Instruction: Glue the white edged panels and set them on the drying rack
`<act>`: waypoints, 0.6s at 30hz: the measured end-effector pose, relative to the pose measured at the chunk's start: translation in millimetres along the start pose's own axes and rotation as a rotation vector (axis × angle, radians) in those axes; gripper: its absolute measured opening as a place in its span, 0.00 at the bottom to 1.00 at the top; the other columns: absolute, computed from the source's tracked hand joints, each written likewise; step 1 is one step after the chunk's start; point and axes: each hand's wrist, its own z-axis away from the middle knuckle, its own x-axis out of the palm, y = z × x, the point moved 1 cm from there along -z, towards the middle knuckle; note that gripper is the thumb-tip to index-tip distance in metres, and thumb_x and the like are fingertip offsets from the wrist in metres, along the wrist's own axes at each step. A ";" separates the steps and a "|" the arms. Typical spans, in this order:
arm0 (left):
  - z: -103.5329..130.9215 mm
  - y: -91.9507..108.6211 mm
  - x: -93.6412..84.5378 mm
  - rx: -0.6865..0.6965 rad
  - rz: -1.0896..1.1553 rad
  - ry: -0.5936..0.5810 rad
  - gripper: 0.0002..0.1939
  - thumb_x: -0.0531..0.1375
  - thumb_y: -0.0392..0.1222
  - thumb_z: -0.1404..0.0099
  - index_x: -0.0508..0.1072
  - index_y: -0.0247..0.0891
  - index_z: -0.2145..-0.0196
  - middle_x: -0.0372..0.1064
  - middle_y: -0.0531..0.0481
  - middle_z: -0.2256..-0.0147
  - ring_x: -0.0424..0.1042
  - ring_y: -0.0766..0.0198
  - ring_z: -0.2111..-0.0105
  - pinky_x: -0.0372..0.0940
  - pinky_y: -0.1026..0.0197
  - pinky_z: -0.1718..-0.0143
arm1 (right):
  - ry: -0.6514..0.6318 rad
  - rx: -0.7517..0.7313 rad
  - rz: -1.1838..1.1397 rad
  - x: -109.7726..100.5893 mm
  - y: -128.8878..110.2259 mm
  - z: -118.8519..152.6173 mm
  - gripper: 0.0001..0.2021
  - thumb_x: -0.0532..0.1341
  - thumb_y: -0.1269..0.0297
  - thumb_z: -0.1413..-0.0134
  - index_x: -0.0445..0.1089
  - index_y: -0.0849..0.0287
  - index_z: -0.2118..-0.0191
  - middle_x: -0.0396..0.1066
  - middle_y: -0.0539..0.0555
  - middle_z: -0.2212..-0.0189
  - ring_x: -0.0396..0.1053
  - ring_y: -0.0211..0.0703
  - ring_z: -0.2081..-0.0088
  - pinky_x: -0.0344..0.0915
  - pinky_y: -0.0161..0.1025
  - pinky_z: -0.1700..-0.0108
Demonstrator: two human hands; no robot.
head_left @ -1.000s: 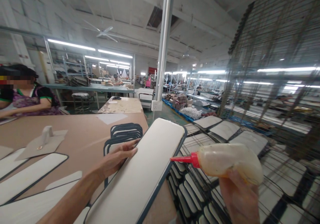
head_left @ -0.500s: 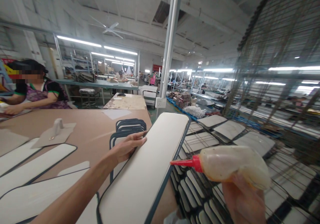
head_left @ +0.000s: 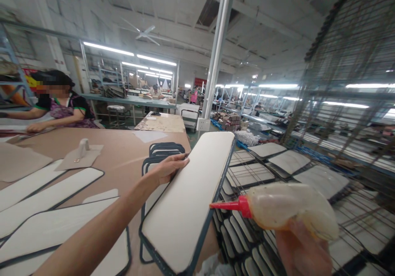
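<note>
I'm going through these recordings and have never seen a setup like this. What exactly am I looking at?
There's no machine, only a person's two bare hands, seen from one head-worn camera facing forward and down. The left hand holds a long white panel with a dark border. The right hand grips a squeeze bottle, its red nozzle at the panel's edge. Other pale panels and a handled piece lie on the brown table. A co-worker is at far left.
</note>
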 end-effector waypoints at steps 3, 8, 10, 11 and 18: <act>-3.4 1.9 1.2 -0.002 -0.021 0.011 0.23 0.66 0.35 0.47 0.72 0.33 0.52 0.77 0.45 0.70 0.75 0.61 0.75 0.69 0.62 0.73 | -0.031 0.025 0.008 -3.6 1.5 0.8 0.31 0.71 0.64 0.66 0.68 0.50 0.49 0.76 0.52 0.63 0.74 0.48 0.67 0.71 0.40 0.68; -7.7 7.9 3.0 0.002 -0.048 0.065 0.26 0.65 0.33 0.46 0.69 0.33 0.48 0.77 0.46 0.68 0.73 0.64 0.76 0.68 0.63 0.73 | -0.066 0.064 0.045 -19.7 9.8 3.8 0.32 0.70 0.63 0.64 0.66 0.50 0.47 0.77 0.53 0.64 0.75 0.50 0.67 0.72 0.44 0.66; -9.9 9.9 3.1 0.003 -0.049 0.073 0.26 0.65 0.33 0.46 0.69 0.32 0.48 0.77 0.46 0.69 0.73 0.64 0.76 0.68 0.63 0.72 | -0.121 0.102 0.052 -28.7 14.6 4.4 0.31 0.70 0.63 0.63 0.67 0.50 0.48 0.77 0.53 0.65 0.75 0.50 0.67 0.73 0.44 0.66; -11.5 10.6 2.9 0.001 -0.050 0.069 0.26 0.66 0.33 0.47 0.69 0.32 0.49 0.77 0.46 0.69 0.73 0.64 0.76 0.68 0.63 0.72 | -0.137 0.119 0.056 -32.8 16.7 4.5 0.30 0.70 0.63 0.62 0.67 0.50 0.48 0.77 0.53 0.66 0.75 0.50 0.68 0.73 0.43 0.66; -23.1 11.8 -1.4 0.003 -0.051 0.069 0.19 0.66 0.34 0.47 0.74 0.32 0.56 0.77 0.46 0.72 0.73 0.63 0.77 0.68 0.63 0.73 | -0.145 0.192 0.030 -41.5 23.8 7.4 0.26 0.70 0.62 0.63 0.71 0.51 0.52 0.77 0.53 0.70 0.75 0.51 0.69 0.74 0.44 0.68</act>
